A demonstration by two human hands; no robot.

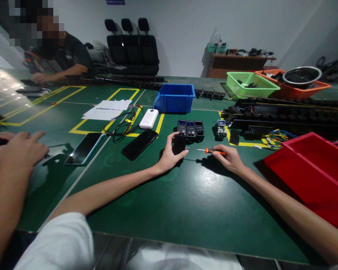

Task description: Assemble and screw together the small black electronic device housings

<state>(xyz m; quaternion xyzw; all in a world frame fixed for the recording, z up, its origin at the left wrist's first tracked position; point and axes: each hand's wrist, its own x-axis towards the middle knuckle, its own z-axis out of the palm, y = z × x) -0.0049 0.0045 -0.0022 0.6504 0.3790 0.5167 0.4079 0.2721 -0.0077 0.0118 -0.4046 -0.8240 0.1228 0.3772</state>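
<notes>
My left hand (pixel 170 154) is closed around a small black box-shaped part (pixel 179 144), held just above the green table. In my right hand (pixel 228 157) is a screwdriver (pixel 211 151) with an orange and black handle. Its thin shaft points left, and the tip is at the right side of the black part; whether it touches a screw is too small to tell. Right behind my left hand stand several black modules (pixel 190 128) side by side in a row. To their right lies a small part with a metallic look (pixel 221 128).
A black phone (pixel 140 144), a white power bank (pixel 148 118), cables and papers (pixel 105 110) lie to the left. A blue bin (pixel 176 98) stands behind, a red bin (pixel 312 180) at right. Another person's hands (pixel 19 150) are at far left; one more person (pixel 73 56) sits across.
</notes>
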